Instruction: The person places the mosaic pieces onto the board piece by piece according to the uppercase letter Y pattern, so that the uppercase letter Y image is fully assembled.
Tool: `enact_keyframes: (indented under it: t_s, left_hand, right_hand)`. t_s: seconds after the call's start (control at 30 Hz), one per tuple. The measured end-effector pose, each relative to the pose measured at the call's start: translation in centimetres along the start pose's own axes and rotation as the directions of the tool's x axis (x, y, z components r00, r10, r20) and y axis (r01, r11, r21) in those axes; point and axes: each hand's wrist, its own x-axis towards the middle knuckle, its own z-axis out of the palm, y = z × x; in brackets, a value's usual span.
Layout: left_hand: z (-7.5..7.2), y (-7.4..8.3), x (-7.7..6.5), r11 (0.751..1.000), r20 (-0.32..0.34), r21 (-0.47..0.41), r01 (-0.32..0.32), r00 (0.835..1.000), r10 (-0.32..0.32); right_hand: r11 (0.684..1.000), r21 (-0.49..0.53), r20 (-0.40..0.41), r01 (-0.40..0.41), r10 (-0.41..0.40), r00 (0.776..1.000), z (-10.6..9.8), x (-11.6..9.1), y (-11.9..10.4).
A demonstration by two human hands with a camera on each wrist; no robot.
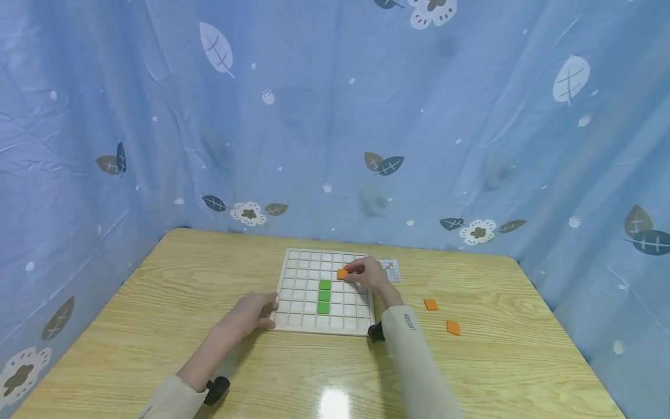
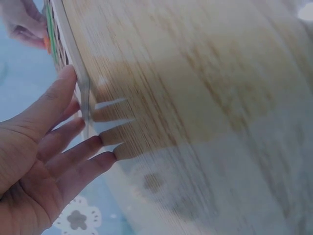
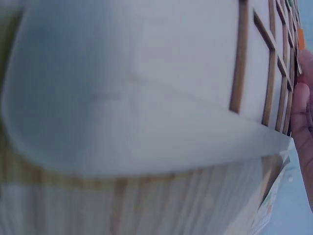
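Note:
A white grid board [image 1: 298,322] with a pale wooden frame lies on the table, and several green square tiles [image 1: 324,295] form a column in its cells. My right hand [image 1: 368,273] pinches an orange square tile [image 1: 342,274] over the upper right part of the board, just above the green column. In the right wrist view, that hand [image 3: 304,105] shows at the right edge beside the orange tile [image 3: 301,39]. My left hand [image 1: 251,311] touches the board's left edge near its lower corner. Its fingers look fairly straight in the left wrist view [image 2: 54,137].
Two more orange tiles [image 1: 431,304] [image 1: 453,327] lie on the wooden table [image 1: 497,361] right of the board. A small printed grid card [image 1: 392,271] lies behind my right hand, partly covered. A blue patterned curtain [image 1: 314,116] hangs behind the table.

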Motion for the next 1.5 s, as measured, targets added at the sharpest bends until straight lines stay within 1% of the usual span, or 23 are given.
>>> enact_keyframes:
  t_s: [0.1,0.2,0.33,0.7,0.93,1.13,1.3,1.37,1.5]
  left_hand:
    - [0.0,0.1,0.1,1.0,-0.004,0.015,-0.004,1.0,0.004]
    - [0.0,0.0,0.1,1.0,-0.005,0.022,-0.012,1.0,0.012]
    - [0.0,0.1,0.1,1.0,-0.004,0.012,-0.013,1.0,0.013]
    - [-0.1,0.4,-0.2,1.0,-0.007,0.009,-0.002,1.0,0.002]
    - [-0.2,0.4,-0.2,1.0,-0.006,0.013,-0.015,1.0,0.015]
    - [-0.1,0.3,-0.1,1.0,-0.006,0.017,-0.007,1.0,0.007]
    - [-0.1,0.3,-0.1,1.0,-0.008,0.015,-0.009,1.0,0.009]
    - [-0.1,0.3,-0.1,1.0,-0.009,0.012,-0.006,1.0,0.006]
    - [-0.1,0.5,-0.1,1.0,-0.013,0.013,0.003,1.0,-0.003]
  right_hand:
    - [0.999,0.007,-0.015,-0.039,0.039,0.999,0.2,-0.1,-0.2]
    - [0.999,-0.009,-0.03,-0.044,0.044,0.999,0.4,-0.1,-0.3]
    - [0.999,-0.027,-0.033,-0.026,0.025,0.999,0.6,-0.1,-0.3]
    - [1.0,0.023,-0.005,-0.008,0.008,1.0,0.8,0.1,-0.5]
    - [0.998,0.067,-0.006,-0.014,0.014,1.0,1.1,-0.1,-0.8]
    - [0.997,0.03,-0.013,-0.066,0.066,0.998,1.3,0.0,-1.2]
    - [0.997,0.006,-0.012,-0.071,0.072,0.997,1.4,0.1,-1.2]
    - [0.997,0.019,-0.005,-0.069,0.069,0.998,1.3,0.1,-1.2]
    - [0.992,0.084,0.012,-0.091,0.091,0.996,0.9,-0.2,-0.9]
